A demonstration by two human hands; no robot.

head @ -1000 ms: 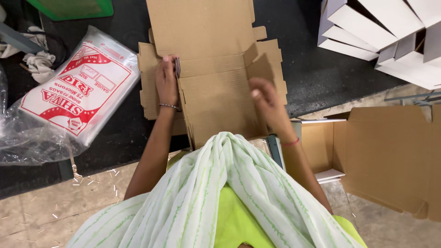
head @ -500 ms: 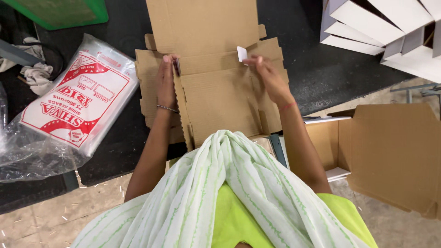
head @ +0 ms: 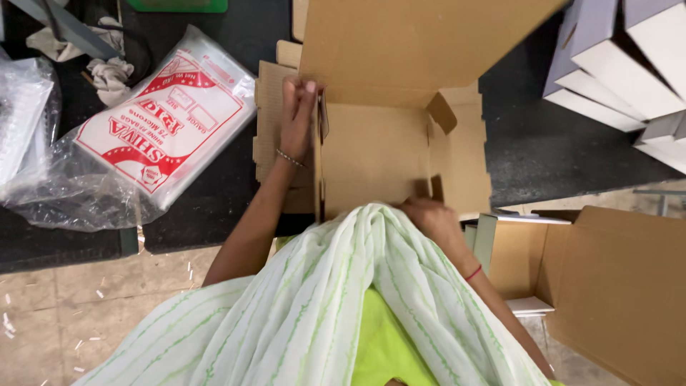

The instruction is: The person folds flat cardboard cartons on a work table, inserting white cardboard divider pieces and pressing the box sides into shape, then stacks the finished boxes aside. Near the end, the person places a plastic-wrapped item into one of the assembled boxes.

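Left hand point(head: 296, 114) pinches cardboard box point(head: 386, 154) wall; right hand point(head: 429, 218) grips front

A dark worktable point(head: 536, 154) carries a half-folded cardboard box point(head: 386, 143), a printed plastic bag pack point(head: 168, 125) — white boxes point(head: 622, 64) stacked alongside.

Scarf: we wear a long white scarf point(head: 314, 300) with pale green stripes running lengthwise, draped in soft folds down our front, well back from the fingers.
Top: under the scarf we see a bright yellow-green garment point(head: 386, 343), plain, showing in the gap between the folds.
Left hand point(head: 296, 118): a thin metal bangle point(head: 289, 159) circles the wrist, just behind the fingers.
Right hand point(head: 429, 218): a thin red thread point(head: 473, 272) rings the wrist.
Sleeves: both forearms are bare.
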